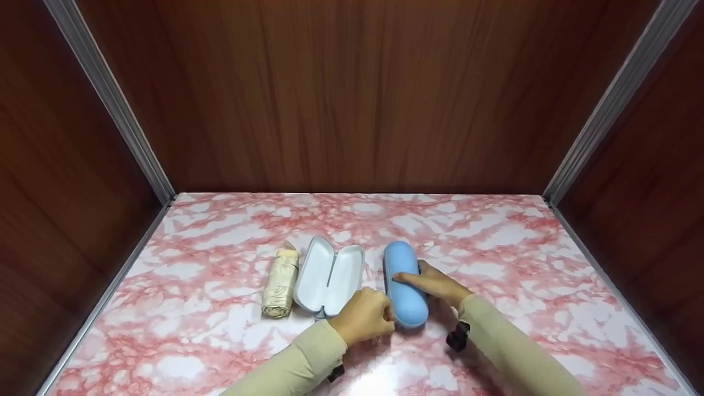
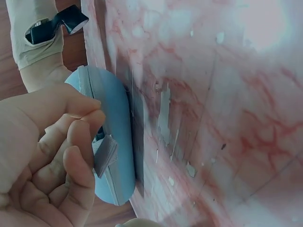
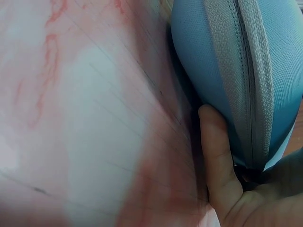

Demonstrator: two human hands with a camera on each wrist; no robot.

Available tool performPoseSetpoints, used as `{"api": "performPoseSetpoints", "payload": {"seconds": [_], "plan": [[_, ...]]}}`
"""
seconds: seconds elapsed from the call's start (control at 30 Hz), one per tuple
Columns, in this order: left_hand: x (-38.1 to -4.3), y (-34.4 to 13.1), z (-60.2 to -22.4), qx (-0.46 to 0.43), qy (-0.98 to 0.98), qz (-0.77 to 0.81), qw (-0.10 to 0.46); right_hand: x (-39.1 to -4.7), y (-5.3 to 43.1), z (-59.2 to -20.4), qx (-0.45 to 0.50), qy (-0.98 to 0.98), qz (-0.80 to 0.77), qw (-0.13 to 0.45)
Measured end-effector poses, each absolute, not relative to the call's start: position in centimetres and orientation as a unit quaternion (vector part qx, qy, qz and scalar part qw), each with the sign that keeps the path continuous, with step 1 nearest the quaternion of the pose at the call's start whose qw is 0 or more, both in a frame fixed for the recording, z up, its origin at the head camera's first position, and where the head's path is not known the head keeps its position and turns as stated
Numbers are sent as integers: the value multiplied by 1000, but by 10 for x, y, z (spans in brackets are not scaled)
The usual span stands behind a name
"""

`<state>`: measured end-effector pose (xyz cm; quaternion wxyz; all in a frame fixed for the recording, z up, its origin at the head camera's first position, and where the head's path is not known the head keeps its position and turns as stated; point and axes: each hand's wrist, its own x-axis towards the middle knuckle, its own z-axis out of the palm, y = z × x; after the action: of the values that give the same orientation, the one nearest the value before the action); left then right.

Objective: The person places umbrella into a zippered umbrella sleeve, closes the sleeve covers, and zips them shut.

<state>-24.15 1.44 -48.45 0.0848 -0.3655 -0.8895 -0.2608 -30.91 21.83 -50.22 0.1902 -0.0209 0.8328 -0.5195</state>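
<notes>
A light blue zippered case (image 1: 404,286) with rounded ends lies on the table right of centre. My right hand (image 1: 437,283) grips its right side, the thumb across the top; in the right wrist view one finger (image 3: 218,151) lies along its underside by the table. At the near end, my left hand (image 1: 366,316) pinches at the zipper, with thumb and index fingertips together in the left wrist view. Whatever lies between those fingertips is hidden. A grey fabric tab (image 2: 105,153) sticks out from the zipper beside them. The grey zipper band (image 3: 244,85) looks closed in the right wrist view.
Left of the blue case, a white-lined hard case (image 1: 330,275) lies spread open. Beside it is a rolled beige bundle (image 1: 280,283). Brown wood-look panels (image 1: 352,99) wall in the pink marbled table (image 1: 220,220) at the back and sides.
</notes>
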Motion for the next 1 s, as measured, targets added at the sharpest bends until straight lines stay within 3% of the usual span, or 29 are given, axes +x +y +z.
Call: {"api": "performPoseSetpoints", "payload": {"seconds": [1.0], "plan": [[-254, 9, -483, -349, -898, -246, 109, -310, 219, -503, -19, 836, -517, 181]]}}
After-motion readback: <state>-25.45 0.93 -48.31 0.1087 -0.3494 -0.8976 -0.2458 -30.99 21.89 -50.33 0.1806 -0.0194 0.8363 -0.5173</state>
